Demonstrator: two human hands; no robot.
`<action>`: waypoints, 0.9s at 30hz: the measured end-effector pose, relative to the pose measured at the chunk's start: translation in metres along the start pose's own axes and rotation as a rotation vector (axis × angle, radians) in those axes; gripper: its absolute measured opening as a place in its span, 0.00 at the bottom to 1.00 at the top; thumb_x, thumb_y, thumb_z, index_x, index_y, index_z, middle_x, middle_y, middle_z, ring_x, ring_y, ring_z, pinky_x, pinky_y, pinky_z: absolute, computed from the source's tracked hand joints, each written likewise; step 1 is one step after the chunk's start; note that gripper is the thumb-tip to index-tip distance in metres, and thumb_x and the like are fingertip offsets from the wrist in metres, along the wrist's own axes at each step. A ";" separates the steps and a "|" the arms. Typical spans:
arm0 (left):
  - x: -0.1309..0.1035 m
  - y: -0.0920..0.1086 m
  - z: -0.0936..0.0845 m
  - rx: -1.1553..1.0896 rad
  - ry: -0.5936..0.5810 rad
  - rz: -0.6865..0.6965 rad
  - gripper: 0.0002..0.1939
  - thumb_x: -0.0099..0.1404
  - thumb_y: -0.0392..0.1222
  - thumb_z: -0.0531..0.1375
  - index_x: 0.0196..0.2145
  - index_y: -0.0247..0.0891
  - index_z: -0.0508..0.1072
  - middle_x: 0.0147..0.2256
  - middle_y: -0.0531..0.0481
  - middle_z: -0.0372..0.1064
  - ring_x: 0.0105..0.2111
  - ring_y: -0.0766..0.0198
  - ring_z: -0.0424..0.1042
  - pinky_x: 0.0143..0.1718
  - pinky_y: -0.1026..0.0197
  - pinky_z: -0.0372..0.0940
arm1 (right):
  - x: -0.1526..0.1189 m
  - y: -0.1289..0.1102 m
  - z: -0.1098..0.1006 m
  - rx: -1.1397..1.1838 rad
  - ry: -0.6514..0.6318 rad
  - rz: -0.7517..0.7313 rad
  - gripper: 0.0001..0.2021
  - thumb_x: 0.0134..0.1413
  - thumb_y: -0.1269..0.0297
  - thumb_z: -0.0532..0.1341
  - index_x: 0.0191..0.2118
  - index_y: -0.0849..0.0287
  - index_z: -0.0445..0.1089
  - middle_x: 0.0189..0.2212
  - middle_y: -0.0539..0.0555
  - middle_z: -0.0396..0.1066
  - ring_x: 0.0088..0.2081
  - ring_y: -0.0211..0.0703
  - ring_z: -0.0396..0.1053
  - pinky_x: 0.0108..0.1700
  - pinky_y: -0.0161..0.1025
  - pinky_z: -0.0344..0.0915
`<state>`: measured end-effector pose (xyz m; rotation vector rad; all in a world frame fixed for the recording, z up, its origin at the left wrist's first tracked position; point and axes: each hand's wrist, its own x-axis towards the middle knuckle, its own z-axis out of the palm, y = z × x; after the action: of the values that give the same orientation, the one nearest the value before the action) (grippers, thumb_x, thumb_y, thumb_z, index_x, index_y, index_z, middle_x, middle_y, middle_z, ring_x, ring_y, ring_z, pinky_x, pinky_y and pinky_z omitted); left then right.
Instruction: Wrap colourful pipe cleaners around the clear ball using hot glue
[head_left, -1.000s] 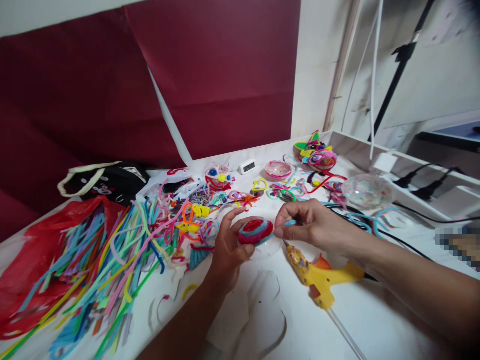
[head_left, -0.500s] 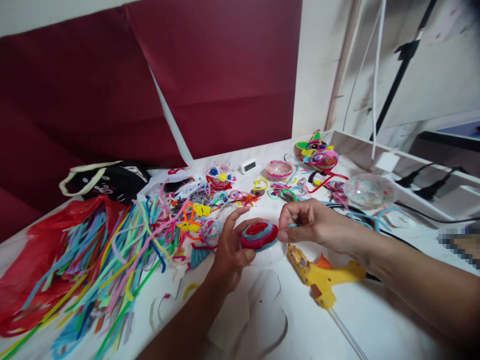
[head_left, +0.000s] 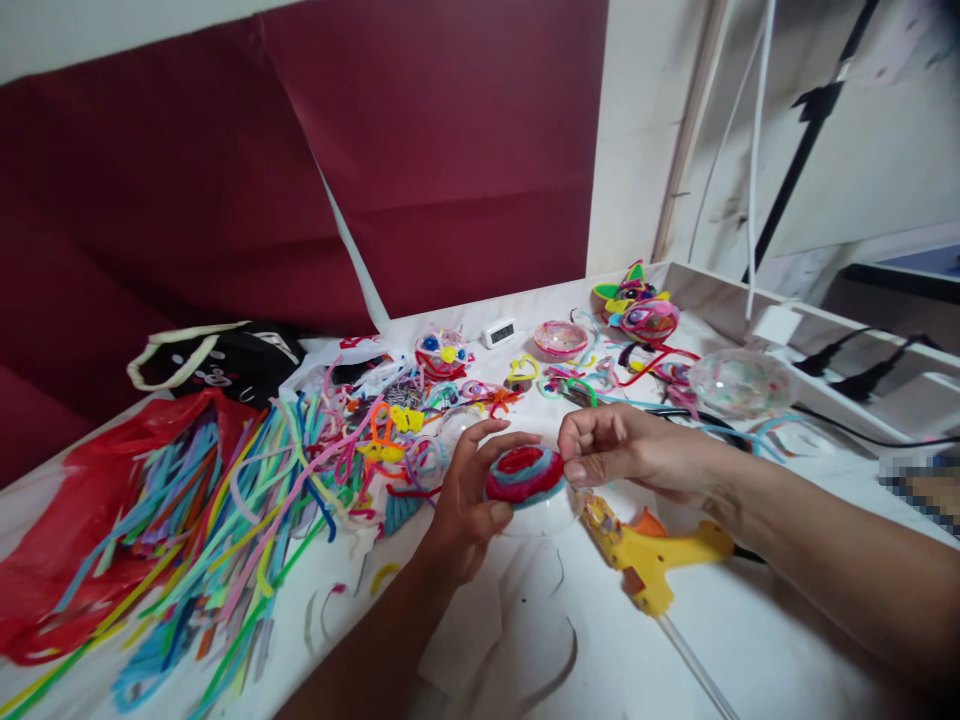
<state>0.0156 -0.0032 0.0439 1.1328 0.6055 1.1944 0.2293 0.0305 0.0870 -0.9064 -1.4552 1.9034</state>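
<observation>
Between the fingers and thumb of my left hand (head_left: 472, 500) is a small round coil of red and light blue pipe cleaner (head_left: 525, 474), tilted toward me. My right hand (head_left: 622, 448) pinches at the coil's right edge, closed on what looks like the pipe cleaner's end; the fingertips hide most of it. Just below the right hand lies a yellow hot glue gun (head_left: 660, 555), its nozzle pointing toward the coil and a clear glue stick (head_left: 697, 665) sticking out of its back. Under the coil a clear plastic dome (head_left: 540, 520) is partly visible.
Many loose pipe cleaners (head_left: 225, 540) spill from a red plastic bag (head_left: 45, 600) at left. Behind are a black pouch (head_left: 217, 362), a small digital clock (head_left: 498, 333), decorated round pieces (head_left: 441, 354) and a clear bowl (head_left: 741, 382). Plugs and cables (head_left: 862, 380) run along the right.
The coil and my left hand have shifted slightly right, so the coil's edge now meets my right fingertips. The light blue bit seen at those fingertips is now hidden. The view moved slightly.
</observation>
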 end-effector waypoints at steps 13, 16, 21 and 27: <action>0.001 0.000 -0.001 0.007 0.023 0.005 0.27 0.49 0.41 0.71 0.47 0.44 0.70 0.48 0.48 0.72 0.41 0.59 0.75 0.34 0.65 0.68 | 0.001 -0.002 -0.003 0.008 -0.086 0.060 0.22 0.39 0.57 0.76 0.39 0.60 0.70 0.33 0.51 0.74 0.35 0.40 0.73 0.36 0.37 0.66; 0.002 -0.003 -0.002 -0.040 0.054 -0.004 0.27 0.49 0.41 0.71 0.47 0.43 0.70 0.44 0.48 0.73 0.41 0.59 0.75 0.42 0.61 0.68 | 0.002 0.001 -0.005 0.055 -0.095 0.066 0.21 0.42 0.58 0.75 0.39 0.60 0.70 0.33 0.52 0.76 0.36 0.41 0.75 0.36 0.36 0.65; 0.006 -0.003 -0.002 -0.066 0.103 -0.002 0.29 0.50 0.40 0.72 0.49 0.43 0.68 0.45 0.49 0.74 0.42 0.61 0.75 0.44 0.60 0.66 | 0.006 0.007 -0.009 0.106 -0.034 0.046 0.21 0.39 0.61 0.77 0.39 0.60 0.71 0.33 0.50 0.77 0.36 0.37 0.74 0.36 0.33 0.64; 0.011 -0.002 -0.002 0.004 0.151 -0.005 0.24 0.56 0.40 0.69 0.49 0.40 0.69 0.44 0.46 0.77 0.44 0.57 0.76 0.44 0.58 0.66 | 0.010 0.003 -0.004 0.111 0.112 0.013 0.24 0.30 0.65 0.79 0.36 0.60 0.71 0.29 0.49 0.76 0.33 0.38 0.73 0.35 0.34 0.63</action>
<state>0.0181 0.0076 0.0435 1.0501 0.7257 1.2827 0.2262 0.0397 0.0816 -0.9561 -1.2690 1.8913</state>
